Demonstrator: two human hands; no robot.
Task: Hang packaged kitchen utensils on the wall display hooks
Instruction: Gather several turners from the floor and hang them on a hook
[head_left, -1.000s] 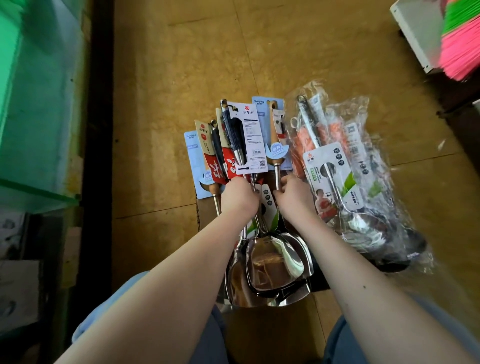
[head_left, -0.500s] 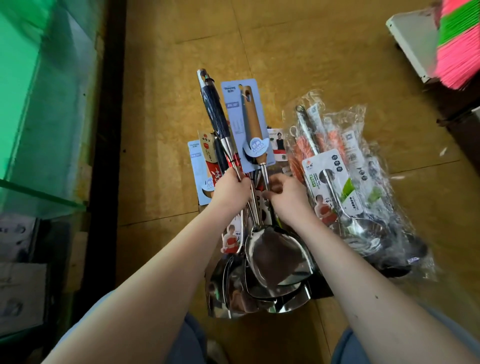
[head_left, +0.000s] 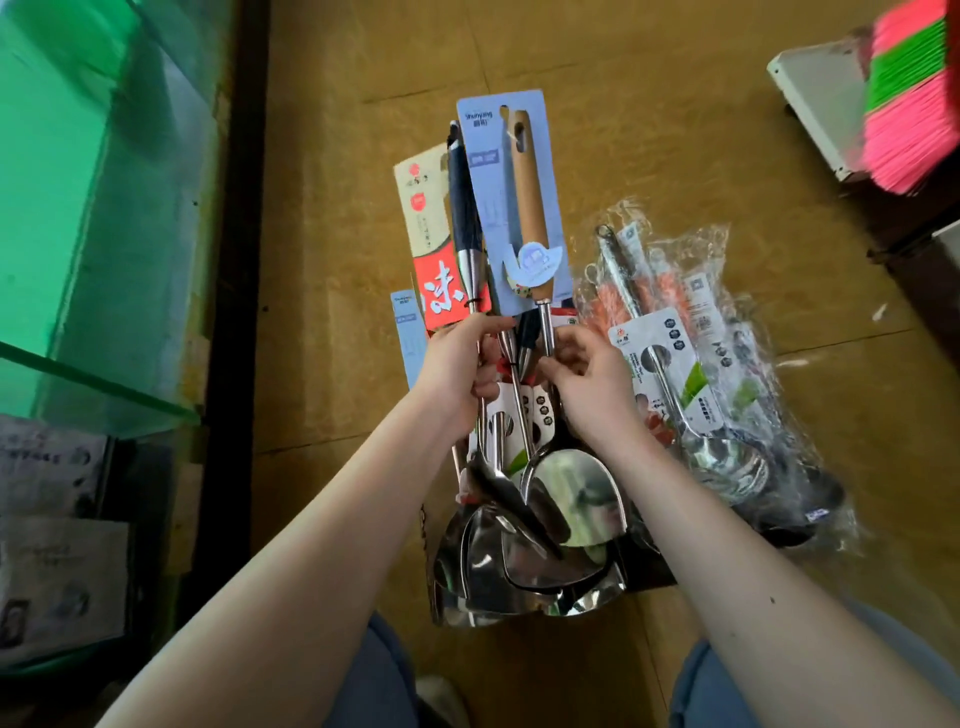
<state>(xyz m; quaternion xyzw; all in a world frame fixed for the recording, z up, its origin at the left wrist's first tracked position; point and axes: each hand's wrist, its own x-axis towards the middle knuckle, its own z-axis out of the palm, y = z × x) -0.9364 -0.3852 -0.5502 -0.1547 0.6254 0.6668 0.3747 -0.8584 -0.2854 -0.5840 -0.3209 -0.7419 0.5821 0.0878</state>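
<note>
Left grip (head_left: 457, 366), right grip (head_left: 589, 387) curled round spatula shanks (head_left: 545, 328).

A second ago both hands were low on the pile of spatulas (head_left: 519, 587), with the handles lying flat near the middle of the frame. Now the left hand (head_left: 457, 364) has raised the dark-handled spatula (head_left: 462, 208) with its red and beige card (head_left: 426, 234). The right hand (head_left: 587, 384) has raised the wooden-handled spatula (head_left: 530, 208) on its blue card (head_left: 488, 208). Both handles reach the upper middle of the frame.
</note>
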